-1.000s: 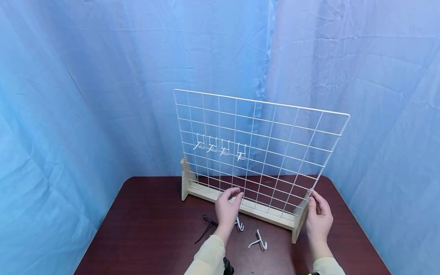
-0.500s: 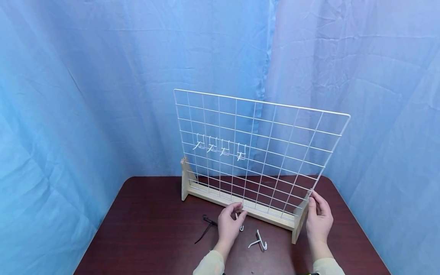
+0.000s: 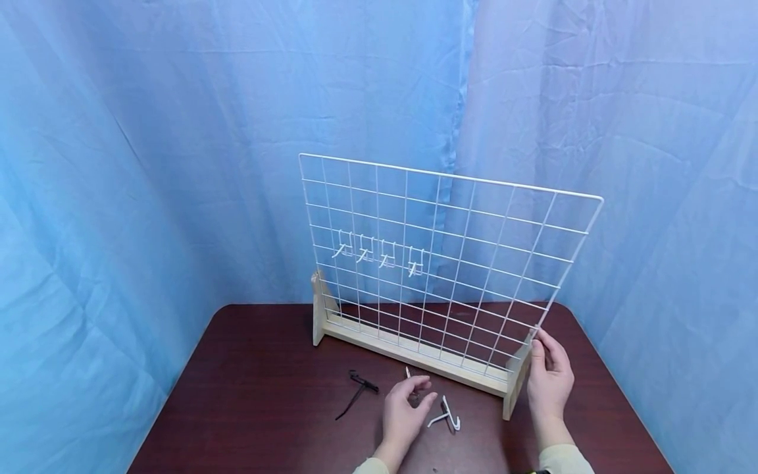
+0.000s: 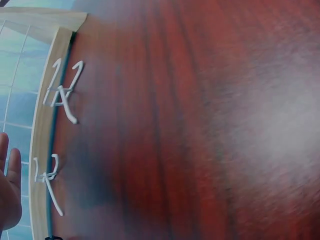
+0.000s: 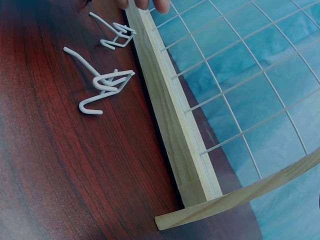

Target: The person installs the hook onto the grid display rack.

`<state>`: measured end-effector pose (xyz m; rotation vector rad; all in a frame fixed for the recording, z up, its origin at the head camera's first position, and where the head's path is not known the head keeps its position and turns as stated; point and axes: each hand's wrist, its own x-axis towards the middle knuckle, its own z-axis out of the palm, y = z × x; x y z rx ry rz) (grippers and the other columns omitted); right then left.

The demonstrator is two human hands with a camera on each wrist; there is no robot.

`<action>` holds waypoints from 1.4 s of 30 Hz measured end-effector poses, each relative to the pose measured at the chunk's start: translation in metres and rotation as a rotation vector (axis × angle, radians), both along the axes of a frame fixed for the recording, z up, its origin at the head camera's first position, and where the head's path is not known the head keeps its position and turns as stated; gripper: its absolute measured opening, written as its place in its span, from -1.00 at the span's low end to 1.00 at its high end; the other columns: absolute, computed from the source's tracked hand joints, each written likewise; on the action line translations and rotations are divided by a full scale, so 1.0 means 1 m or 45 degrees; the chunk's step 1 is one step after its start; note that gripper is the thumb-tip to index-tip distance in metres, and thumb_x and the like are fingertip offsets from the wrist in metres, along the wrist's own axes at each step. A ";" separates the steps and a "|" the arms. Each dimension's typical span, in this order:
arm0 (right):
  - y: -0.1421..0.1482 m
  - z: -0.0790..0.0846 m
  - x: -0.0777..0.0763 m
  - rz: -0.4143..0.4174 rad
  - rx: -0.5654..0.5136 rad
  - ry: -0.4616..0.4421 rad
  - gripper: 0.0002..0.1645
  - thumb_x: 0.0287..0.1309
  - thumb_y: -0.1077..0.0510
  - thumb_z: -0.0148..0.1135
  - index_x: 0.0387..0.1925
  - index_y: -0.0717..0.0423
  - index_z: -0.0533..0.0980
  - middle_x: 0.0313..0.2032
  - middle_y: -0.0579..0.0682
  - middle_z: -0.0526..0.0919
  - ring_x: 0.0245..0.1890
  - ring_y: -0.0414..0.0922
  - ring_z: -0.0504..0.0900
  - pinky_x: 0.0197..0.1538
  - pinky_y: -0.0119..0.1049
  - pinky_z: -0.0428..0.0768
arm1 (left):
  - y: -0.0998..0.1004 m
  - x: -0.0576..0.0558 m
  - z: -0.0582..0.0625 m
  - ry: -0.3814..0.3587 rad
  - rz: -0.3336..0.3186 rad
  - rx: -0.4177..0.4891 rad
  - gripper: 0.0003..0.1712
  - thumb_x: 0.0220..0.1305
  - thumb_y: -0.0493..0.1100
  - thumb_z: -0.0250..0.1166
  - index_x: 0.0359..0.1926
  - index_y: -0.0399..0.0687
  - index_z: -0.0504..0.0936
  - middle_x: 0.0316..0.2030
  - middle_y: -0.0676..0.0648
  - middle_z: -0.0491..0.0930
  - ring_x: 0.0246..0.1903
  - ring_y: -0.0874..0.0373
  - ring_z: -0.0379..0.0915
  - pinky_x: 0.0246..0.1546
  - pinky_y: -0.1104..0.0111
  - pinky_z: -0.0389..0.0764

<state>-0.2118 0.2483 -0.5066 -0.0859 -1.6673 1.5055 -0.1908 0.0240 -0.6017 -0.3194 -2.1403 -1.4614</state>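
A white wire grid panel [image 3: 485, 250] stands in a pale wooden base [image 3: 367, 339]. My right hand [image 3: 551, 382] pinches the panel's lower right edge at the wooden end post [image 3: 518, 375]. My left hand [image 3: 405, 411] hovers low over the table with fingers and thumb curved and apart, nothing between them. Its fingers partly cover one white wire hook [image 3: 407, 372]; both white hooks show whole in the right wrist view. The other white hook [image 3: 447, 416] lies just right of the left thumb. Left of that hand lies a black hook [image 3: 359, 390].
Several white hooks [image 3: 387, 257] hang in a row from one wire on the panel's left half. Beneath everything is a dark red-brown wooden table [image 3: 254, 382]. Blue curtains [image 3: 207, 164] close off the back and sides.
My left hand has come down and slightly right, from in front of the panel's base to beside the loose white hooks, uncovering the black hook. My right hand stays on the panel's edge.
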 end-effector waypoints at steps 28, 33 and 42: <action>0.001 0.000 -0.001 -0.004 0.012 0.001 -0.70 0.31 0.45 0.12 0.05 0.52 0.52 -0.10 -0.38 0.62 -0.08 -0.45 0.58 -0.03 -0.63 0.50 | 0.011 0.015 -0.033 0.024 0.012 -0.326 -0.53 -0.20 -0.17 0.62 -0.14 -0.01 0.75 -0.25 0.14 0.71 -0.22 0.23 0.54 -0.14 0.40 0.52; 0.000 0.000 -0.001 -0.006 0.014 -0.003 -0.69 0.32 0.44 0.12 0.05 0.51 0.53 -0.10 -0.36 0.63 -0.07 -0.45 0.58 -0.02 -0.62 0.49 | 0.011 0.014 -0.037 0.099 0.017 -0.371 -0.53 -0.23 -0.15 0.63 -0.17 -0.03 0.78 -0.27 0.15 0.72 -0.22 0.23 0.56 -0.11 0.43 0.51; 0.001 0.000 0.000 -0.010 0.017 -0.018 -0.69 0.33 0.43 0.11 0.07 0.44 0.55 -0.07 -0.23 0.66 -0.06 -0.44 0.59 -0.01 -0.62 0.49 | 0.005 0.009 -0.043 0.157 -0.013 -0.464 -0.54 -0.24 -0.08 0.65 -0.19 0.00 0.80 -0.26 0.17 0.72 -0.21 0.29 0.55 -0.10 0.47 0.47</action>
